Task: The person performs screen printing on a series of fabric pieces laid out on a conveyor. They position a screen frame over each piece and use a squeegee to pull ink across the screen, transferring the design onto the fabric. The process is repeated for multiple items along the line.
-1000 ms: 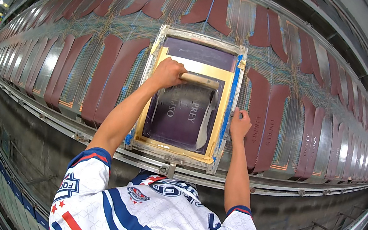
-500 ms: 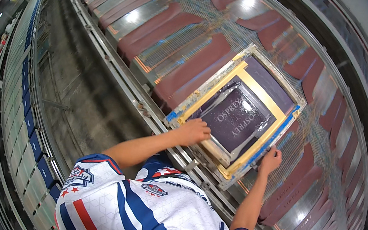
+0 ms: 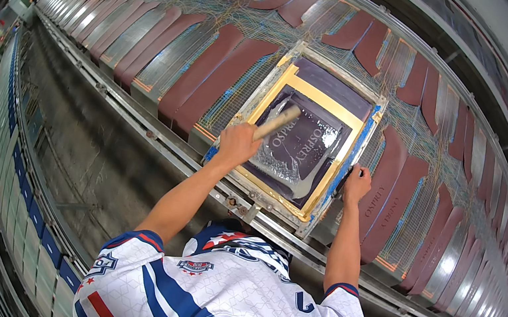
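A screen-printing frame (image 3: 247, 192) with a pale, worn border lies on the long table in front of me. Yellow tape edges its dark mesh, and blue tape runs down its right side. Pale lettering shows in the mesh under wet, glossy ink (image 3: 289, 171). My left hand (image 3: 239, 145) is closed round the near end of a squeegee (image 3: 279, 122) with a tan bar, which slants over the left part of the mesh; its lower edge is hard to make out. At the frame's right side, my right hand (image 3: 357, 184) has its fingers curled against the edge.
Maroon shaped panels (image 3: 389, 194) lie in rows along the table on both sides of the frame, some with dark lettering. A metal rail (image 3: 157, 137) borders the table's near edge. Another long table with blue and pale sections (image 3: 36, 216) stands to the left.
My left hand has lifted the squeegee from the near end of the mesh and tilted it up over the left part. My right hand stays at the frame's right edge. The view has shifted.
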{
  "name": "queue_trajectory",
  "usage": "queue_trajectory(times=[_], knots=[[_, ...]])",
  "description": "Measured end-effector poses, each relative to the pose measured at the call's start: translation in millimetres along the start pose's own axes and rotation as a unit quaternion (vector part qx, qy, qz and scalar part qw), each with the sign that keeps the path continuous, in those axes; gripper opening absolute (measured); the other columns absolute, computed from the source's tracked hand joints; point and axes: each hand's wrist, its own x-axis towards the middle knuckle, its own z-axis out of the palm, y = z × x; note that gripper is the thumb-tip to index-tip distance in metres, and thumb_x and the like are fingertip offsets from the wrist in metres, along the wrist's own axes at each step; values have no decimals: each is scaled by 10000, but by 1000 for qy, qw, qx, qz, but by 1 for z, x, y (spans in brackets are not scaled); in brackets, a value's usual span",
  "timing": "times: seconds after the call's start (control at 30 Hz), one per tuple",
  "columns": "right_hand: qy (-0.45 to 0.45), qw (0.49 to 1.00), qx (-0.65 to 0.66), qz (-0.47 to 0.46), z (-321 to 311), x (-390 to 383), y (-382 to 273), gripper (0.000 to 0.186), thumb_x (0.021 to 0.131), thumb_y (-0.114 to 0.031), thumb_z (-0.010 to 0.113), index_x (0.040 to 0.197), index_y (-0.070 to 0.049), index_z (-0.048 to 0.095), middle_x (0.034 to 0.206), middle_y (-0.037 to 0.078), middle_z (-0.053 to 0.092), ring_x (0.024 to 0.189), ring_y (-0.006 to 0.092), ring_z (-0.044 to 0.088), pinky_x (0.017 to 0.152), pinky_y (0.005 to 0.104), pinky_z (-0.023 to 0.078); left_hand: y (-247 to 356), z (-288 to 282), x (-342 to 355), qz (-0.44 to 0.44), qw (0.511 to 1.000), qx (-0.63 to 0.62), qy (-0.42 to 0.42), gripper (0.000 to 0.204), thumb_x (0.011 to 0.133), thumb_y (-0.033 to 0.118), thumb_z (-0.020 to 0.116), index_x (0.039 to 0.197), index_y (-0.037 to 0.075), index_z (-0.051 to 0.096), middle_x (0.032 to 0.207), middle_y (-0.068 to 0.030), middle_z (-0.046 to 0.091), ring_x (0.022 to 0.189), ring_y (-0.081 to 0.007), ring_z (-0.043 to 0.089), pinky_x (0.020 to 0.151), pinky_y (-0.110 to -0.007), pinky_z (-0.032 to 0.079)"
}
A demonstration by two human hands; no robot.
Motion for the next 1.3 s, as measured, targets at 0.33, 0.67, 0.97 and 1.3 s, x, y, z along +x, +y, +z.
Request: queue_trajectory(times=[0.33,0.67,0.97,1.3], knots=[[-66,992,-101,45,3,7,2,304,911,-321,630,965,-26,676,868,230,687,816,413,659,766,492,492,-2,30,42,-51,997,58,-5,280,847,290,736,929,25,705,891,-156,694,822,-385,699,716,-527,544],[-347,925,54,-147,-10,64,-132,423,860,-425,725,1008,-29,730,945,156,711,1011,338,624,942,433,464,17,34,134,343,929,-62,-126,272,695,268,832,892,126,709,842,-61,702,825,-314,653,735,-419,516],[-328,881,-229,-252,62,103,-129,369,763,-380,794,935,-60,736,901,184,702,967,355,636,924,470,452,33,71,235,340,924,-45,-166,264,693,288,830,896,142,744,798,-103,695,799,-335,665,709,-430,517],[-329,877,-165,-308,-11,-102,-102,344,624,-149,833,936,-88,701,857,92,661,969,262,614,940,413,429,-23,27,29,382,904,-52,-182,298,643,191,840,911,143,716,871,3,679,791,-211,613,735,-367,451]])
